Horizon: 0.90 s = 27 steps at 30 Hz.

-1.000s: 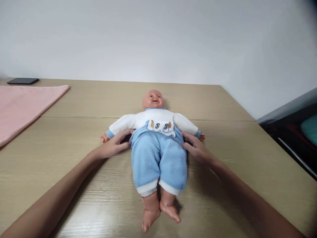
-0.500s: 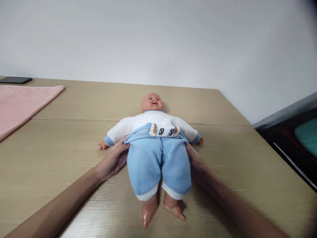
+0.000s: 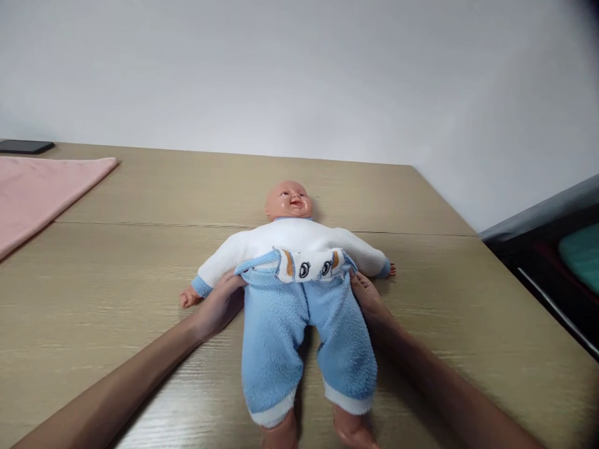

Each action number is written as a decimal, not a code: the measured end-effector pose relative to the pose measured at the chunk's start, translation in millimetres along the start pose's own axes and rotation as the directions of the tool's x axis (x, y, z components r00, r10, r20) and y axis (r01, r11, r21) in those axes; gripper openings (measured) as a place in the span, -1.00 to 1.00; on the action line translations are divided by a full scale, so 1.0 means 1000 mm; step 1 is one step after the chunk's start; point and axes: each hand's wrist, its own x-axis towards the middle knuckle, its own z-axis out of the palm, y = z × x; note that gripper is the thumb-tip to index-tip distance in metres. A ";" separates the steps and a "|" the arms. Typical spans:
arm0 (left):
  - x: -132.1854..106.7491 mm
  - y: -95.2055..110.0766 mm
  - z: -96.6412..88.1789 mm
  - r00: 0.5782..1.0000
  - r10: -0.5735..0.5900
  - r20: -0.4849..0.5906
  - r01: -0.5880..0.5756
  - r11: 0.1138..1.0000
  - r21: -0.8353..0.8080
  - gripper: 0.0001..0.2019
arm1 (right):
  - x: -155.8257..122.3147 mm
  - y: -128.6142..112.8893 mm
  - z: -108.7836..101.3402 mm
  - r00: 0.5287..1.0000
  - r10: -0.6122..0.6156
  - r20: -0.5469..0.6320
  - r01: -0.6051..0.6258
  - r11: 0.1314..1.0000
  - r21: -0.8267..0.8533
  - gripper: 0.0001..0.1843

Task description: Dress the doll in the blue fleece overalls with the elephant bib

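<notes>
both hands grip the blue trousers (image 3: pixel 299 330) at the waistband (image 3: pixel 262 263), one on each hip of the doll (image 3: pixel 290 201). the left hand (image 3: pixel 219 305) has its fingers curled shut on the waistband's left corner. the right hand (image 3: pixel 369 298) is closed against the right corner, its fingertips partly hidden by the fleece.

count: one doll, one pair of trousers, one white top (image 3: pixel 294 237), two hands, one pink cloth (image 3: pixel 42 187), one dark phone (image 3: pixel 23 146).

the doll lies face up in the middle of the wooden table (image 3: pixel 116 268), head away from the person, arms spread, bare feet cut off by the lower edge. the waistband sits over the hem of the white top.

both forearms reach in from the lower corners, low over the table and nearly straight, converging on the doll's waist, wrists flat.

the pink cloth lies at the far left of the table, well apart from the doll, and the phone lies just beyond it by the wall.
</notes>
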 end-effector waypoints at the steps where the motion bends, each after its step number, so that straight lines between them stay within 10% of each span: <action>1: 0.002 0.002 0.000 1.000 0.028 0.005 -0.028 1.000 0.007 -0.81 | -0.001 -0.002 0.000 1.000 0.021 -0.012 -0.020 0.999 0.028 -0.32; 6: 0.007 0.006 -0.001 0.996 0.078 0.034 -0.079 0.996 0.031 -0.89 | -0.006 -0.012 0.006 0.994 0.111 -0.001 -0.107 0.967 0.232 -0.47; 11: 0.000 0.010 -0.016 0.990 0.097 0.105 -0.115 0.975 0.188 -0.77 | 0.001 -0.008 -0.004 0.995 -0.094 -0.031 0.096 0.994 0.048 -0.63; 16: -0.011 0.039 -0.016 0.900 0.296 0.319 -0.435 0.649 0.624 -0.79 | 0.004 -0.030 -0.012 0.964 -0.188 0.191 0.256 0.854 -0.453 -0.64; 20: -0.012 0.061 -0.002 0.822 0.382 0.423 -0.566 0.467 0.679 -0.77 | 0.005 -0.053 0.001 0.939 -0.200 0.279 0.316 0.823 -0.472 -0.67; 27: 0.013 0.065 -0.005 0.967 0.128 0.219 -0.238 0.755 0.611 -0.64 | 0.035 -0.054 0.028 0.951 -0.249 0.183 0.299 0.894 -0.335 -0.57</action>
